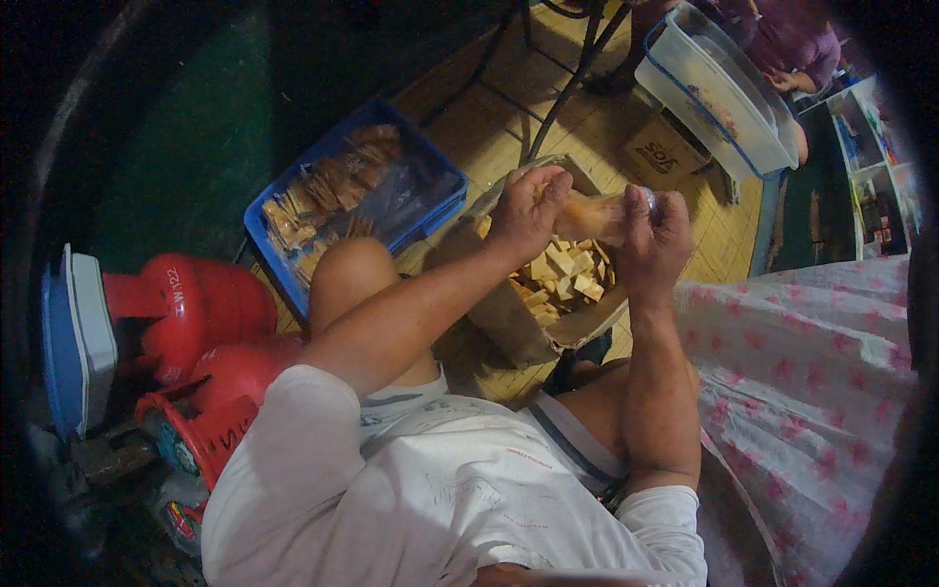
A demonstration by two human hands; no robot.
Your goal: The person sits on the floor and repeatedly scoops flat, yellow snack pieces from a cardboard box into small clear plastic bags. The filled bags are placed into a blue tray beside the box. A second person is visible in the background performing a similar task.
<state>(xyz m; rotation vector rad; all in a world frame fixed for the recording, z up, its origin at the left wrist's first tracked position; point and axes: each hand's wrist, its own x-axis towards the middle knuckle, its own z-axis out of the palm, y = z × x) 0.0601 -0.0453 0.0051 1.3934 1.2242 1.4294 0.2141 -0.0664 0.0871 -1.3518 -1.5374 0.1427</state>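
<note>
Both my hands hold a clear plastic bag of pale yellow pieces (591, 216) above an open cardboard box (513, 332). My left hand (530, 213) grips the bag's left end, and my right hand (655, 233) has its fingers closed on the gathered right end. Below the bag, the box holds many flat, square, yellowish pieces (563, 273), which look like crackers or chips. Left of the box, a blue plastic crate (434, 204) contains several filled clear packets (334, 183) of similar or browner pieces.
Red gas cylinders (213, 312) stand at the left beside a white and blue plastic container (89, 345). Dark metal legs (561, 103) rise beyond the box. A clear plastic bin (715, 92) and a person in purple (796, 44) are at upper right. A flowered cloth (799, 352) hangs at right.
</note>
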